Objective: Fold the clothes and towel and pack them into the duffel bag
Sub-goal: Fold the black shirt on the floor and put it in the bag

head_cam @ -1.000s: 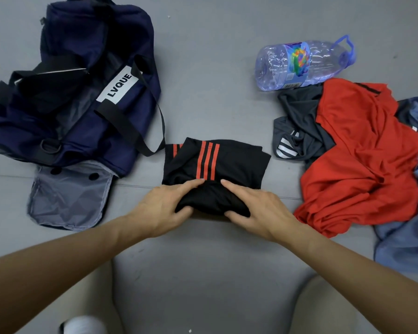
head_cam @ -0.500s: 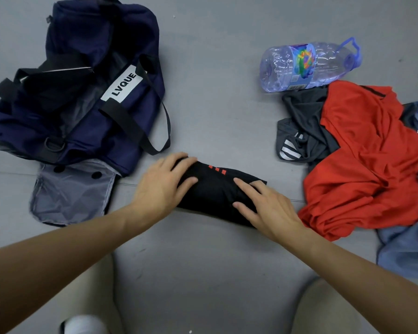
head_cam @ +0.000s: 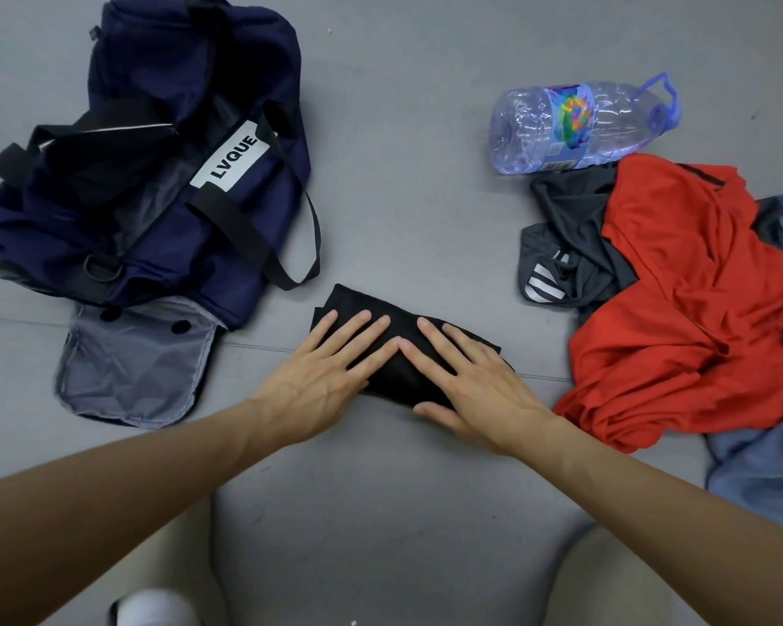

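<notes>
Both the left grip (head_cam: 322,372) and right grip (head_cam: 475,390) lie flat and unclenched, pressing the folded black garment (head_cam: 398,381) on the floor (head_cam: 403,196), its long axis slanting far-left to near-right, while the duffel bag (head_cam: 254,246) sits beyond its left end, nearer the left grip.

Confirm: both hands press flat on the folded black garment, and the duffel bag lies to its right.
No: the head view shows the duffel bag left of the folded black garment. The left hand and right hand do press flat on it.
</notes>
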